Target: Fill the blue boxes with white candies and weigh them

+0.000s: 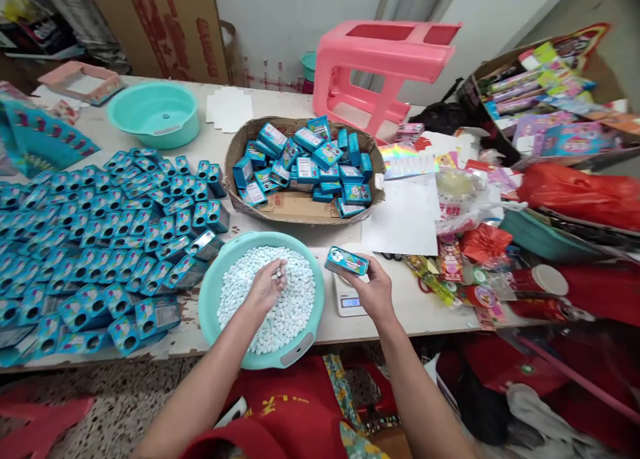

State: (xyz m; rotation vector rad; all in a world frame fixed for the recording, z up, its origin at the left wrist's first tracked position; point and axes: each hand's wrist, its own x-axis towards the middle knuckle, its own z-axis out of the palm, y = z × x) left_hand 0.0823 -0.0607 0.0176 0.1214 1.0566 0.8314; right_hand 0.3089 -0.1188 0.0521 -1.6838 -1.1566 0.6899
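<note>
Over a turquoise basin (210, 312) full of small white candies (295, 312), my left hand (266, 287) is closed with its fingers curled. A few white candies seem to show at its fingertips. My right hand (376, 289) grips a small blue printed box (347, 260), holding it tilted just above a small white digital scale (349, 303). The hand and box hide part of the scale. Many upright blue boxes (113, 222) with round holes in their tops crowd the table to the left.
Behind the basin, a cut-down cardboard box (280, 209) contains several blue boxes. A second turquoise basin (155, 115) stands back left. A pink plastic stool (385, 52) lies on its side at the back. Paper (405, 219), bags and packets clutter the right side.
</note>
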